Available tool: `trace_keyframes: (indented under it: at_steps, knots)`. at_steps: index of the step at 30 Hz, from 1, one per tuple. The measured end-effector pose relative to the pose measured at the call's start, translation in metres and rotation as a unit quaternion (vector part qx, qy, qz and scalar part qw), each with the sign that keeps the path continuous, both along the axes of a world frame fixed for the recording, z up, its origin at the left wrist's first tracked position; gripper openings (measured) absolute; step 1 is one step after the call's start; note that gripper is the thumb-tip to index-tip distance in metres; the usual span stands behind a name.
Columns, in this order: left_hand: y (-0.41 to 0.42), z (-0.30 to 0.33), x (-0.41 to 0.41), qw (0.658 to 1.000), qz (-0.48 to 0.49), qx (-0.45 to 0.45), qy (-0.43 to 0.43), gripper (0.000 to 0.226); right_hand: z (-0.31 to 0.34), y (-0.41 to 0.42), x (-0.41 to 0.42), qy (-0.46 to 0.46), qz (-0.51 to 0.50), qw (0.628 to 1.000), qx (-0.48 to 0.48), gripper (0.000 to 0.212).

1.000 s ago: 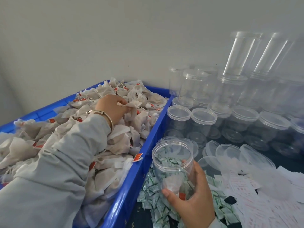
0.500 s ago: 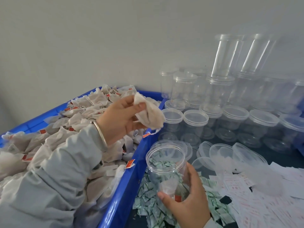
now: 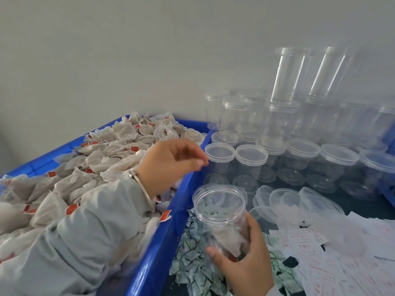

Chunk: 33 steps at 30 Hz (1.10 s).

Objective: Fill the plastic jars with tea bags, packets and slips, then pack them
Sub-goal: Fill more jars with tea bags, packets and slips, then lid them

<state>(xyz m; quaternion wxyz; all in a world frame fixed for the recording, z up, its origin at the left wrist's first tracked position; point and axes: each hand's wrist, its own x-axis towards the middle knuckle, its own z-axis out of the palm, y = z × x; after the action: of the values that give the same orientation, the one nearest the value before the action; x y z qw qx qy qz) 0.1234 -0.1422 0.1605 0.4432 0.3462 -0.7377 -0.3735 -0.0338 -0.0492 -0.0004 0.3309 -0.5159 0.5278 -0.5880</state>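
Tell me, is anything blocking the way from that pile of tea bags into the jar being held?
Nothing visible does. The jar has no lid on, its mouth faces up beside the blue bin, and the right hand grips it low. The left hand hovers above the tea bags, holding nothing.

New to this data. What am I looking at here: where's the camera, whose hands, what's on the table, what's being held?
No machine here: a person works with bare hands, filmed by one wide-angle camera worn on the head, looking forward and down.

The right hand grips an open clear jar with white tea bags at its bottom. The left hand, in a grey sleeve with a bracelet, hangs over the blue bin's edge and seems to hold nothing, though it is blurred.

The bin is heaped with tea bags. Right of it stand rows of empty jars, some stacked, and loose lids. Near the held jar lie green-printed packets and white slips with red print.
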Motion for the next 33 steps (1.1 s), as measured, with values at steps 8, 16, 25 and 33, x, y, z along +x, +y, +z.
trace_keyframes:
  at_steps: [8, 16, 25, 33]
  knots:
    - [-0.048, 0.009, 0.084, 0.853, 0.303, 0.035, -0.423, 0.017, 0.005, 0.004, 0.002, -0.004, -0.007, 1.0, 0.007, 0.091]
    - [-0.064, -0.02, 0.077, 0.759, 0.248, 0.087, -0.596, 0.064, 0.005, 0.005, 0.003, 0.009, 0.018, 1.0, 0.011, 0.112]
    - [-0.058, -0.045, 0.02, 0.832, 0.177, 0.054, -0.523, 0.028, 0.004, 0.008, 0.009, 0.012, 0.025, 0.999, 0.029, 0.102]
    - [-0.055, -0.037, 0.027, 0.844, 0.209, 0.04, -0.493, 0.061, 0.007, 0.008, 0.005, 0.018, 0.009, 1.0, 0.014, 0.103]
